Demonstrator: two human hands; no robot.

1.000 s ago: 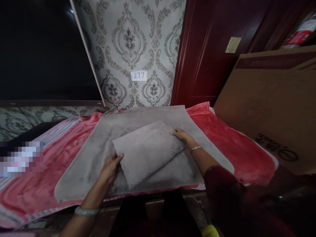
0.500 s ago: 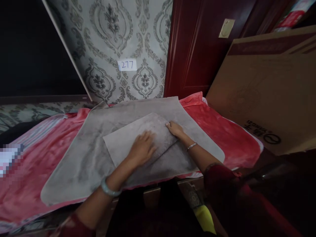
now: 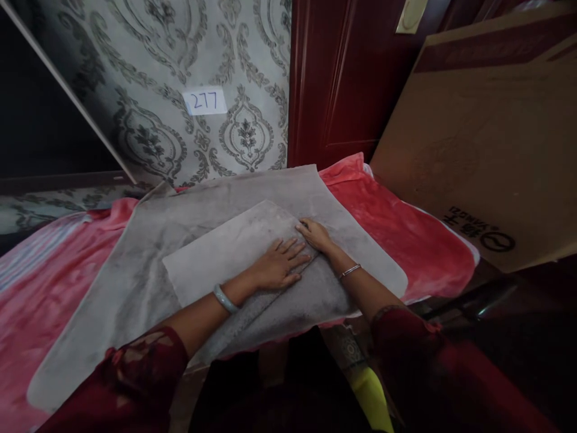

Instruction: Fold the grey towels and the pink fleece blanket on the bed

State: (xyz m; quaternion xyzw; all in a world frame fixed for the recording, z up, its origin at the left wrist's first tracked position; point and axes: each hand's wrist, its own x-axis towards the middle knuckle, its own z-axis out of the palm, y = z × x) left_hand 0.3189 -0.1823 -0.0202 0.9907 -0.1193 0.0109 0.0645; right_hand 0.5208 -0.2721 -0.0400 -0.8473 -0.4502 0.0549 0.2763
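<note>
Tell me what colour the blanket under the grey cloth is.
Pinkish red; the blanket shows best in the head view.

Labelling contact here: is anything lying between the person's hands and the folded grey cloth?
Nothing visible. The left hand lies flat on the folded grey cloth. The right hand rests bare on its right corner.

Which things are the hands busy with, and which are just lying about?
Busy: left hand and right hand, both resting on the grey towel.
Lying about: pink blanket under the towel, cardboard box, 277 label, red door.
</note>
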